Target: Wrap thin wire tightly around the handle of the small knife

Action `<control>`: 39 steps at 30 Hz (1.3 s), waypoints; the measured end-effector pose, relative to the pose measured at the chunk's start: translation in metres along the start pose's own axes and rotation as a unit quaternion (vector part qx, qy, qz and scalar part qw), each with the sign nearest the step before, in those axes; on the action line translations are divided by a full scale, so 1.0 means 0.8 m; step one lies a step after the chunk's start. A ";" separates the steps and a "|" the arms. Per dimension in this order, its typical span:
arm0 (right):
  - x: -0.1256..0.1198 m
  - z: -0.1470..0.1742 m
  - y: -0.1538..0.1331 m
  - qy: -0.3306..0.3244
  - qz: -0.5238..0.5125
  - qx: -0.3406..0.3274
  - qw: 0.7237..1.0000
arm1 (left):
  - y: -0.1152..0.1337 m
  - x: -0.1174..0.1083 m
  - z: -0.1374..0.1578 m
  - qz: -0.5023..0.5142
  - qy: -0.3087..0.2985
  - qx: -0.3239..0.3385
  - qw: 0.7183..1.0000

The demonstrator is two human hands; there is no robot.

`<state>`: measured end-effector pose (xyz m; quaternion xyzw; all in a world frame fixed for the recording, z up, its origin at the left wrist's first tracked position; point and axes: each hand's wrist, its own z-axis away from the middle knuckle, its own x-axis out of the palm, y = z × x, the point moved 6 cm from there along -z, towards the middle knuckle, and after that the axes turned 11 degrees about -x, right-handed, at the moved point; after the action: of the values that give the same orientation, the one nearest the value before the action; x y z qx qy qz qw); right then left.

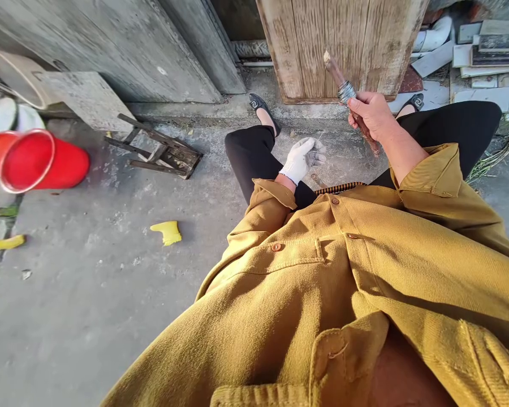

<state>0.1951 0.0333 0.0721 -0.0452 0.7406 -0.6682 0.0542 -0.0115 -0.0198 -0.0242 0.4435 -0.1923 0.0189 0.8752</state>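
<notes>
A brown stick with a pale tip is in my bare right hand, whose fingers are wrapped round it. Thin metal wire is wound in a tight band about the stick, just beyond my thumb. The lower end of the stick pokes out below my fist. My left hand, in a white work glove, is held low between my knees, apart from the stick. Its fingers are curled and drawn together; what they hold, if anything, is too small to make out.
Weathered wooden boards lean ahead of me. To the left are a tipped wooden stool and red buckets. A yellow scrap lies on the concrete floor. Stacked tiles and a white pipe are at far right.
</notes>
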 end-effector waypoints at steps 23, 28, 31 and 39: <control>0.040 0.014 0.037 -0.112 0.031 0.089 0.989 | 0.010 -0.013 -0.017 -0.260 0.124 0.050 0.956; 0.044 0.014 0.044 -0.111 0.016 0.089 0.990 | 0.046 -0.007 0.008 -0.342 0.144 0.135 0.919; 0.048 0.016 0.048 -0.106 0.016 0.095 0.990 | 0.054 -0.007 0.013 -0.393 0.139 0.137 0.898; 0.067 0.025 0.042 -0.130 -0.015 0.082 0.988 | 0.045 -0.043 -0.005 -0.240 0.170 0.006 0.956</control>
<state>0.1448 0.0096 0.0353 -0.1386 0.6692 -0.7158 0.1434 -0.0494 0.0099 -0.0107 0.4723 0.0721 -0.1157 0.8709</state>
